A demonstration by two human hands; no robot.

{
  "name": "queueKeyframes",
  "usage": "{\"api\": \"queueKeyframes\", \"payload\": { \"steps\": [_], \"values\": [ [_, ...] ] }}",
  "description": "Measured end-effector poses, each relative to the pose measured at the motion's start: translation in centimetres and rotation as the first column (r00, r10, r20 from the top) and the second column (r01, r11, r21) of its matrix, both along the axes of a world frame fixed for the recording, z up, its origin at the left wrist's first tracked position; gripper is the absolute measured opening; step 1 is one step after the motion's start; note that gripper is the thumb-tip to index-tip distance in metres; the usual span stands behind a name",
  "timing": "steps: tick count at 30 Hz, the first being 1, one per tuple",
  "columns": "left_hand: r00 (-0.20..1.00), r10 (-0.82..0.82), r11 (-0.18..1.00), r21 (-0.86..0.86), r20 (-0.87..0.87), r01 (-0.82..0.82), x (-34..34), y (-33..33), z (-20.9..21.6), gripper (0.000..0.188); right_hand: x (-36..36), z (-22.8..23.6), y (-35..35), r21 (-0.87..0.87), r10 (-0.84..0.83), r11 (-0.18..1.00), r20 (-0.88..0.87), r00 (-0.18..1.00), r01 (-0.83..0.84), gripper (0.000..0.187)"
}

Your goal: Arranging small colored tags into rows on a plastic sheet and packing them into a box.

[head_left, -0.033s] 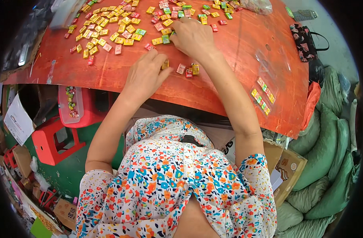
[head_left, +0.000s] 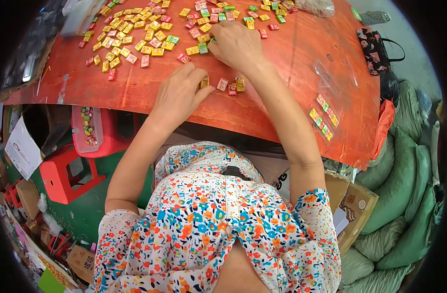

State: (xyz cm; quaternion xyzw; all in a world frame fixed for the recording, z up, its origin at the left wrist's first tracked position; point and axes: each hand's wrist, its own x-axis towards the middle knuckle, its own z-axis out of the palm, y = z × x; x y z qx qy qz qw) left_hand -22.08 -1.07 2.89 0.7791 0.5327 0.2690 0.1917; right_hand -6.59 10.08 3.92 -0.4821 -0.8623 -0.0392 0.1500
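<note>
Plastic tub holds colourful pieces; left fingers pinch a yellow box; whether right fingers grip, I cannot tell.

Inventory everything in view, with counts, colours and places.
Table: one, red, across top
Small printed boxes: many, yellow, red, green, on table
Arranged box rows: two, multicoloured, table's right
Clear bag: one, transparent, table's top right
Handbag: one, black with pink, right of table
Plastic bag: one, orange-red, table's right edge
Sacks: several, green, right
Cardboard boxes: several, brown, lower right and left
Open tub: one, clear, left below table
Stool: one, red, left
Printed panel: one, white, far left
Floor: one, green, lower left
Clutter: uncountable, mixed, lower left
Floral clothing: one set, multicoloured, on person
Left hand: one, bare, at a yellow box
Right hand: one, bare, at small boxes
</note>
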Motion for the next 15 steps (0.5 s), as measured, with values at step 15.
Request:
{"api": "queueKeyframes", "payload": {
  "steps": [15],
  "values": [
    [0.995, -0.085, 0.956, 0.278, -0.043, 0.093, 3.5, 0.8, -0.2, 0.043, 10.3, 0.0, -7.1, -0.213, 0.099, 0.962, -0.302, 0.948, -0.169, 0.023]
  ]
}}
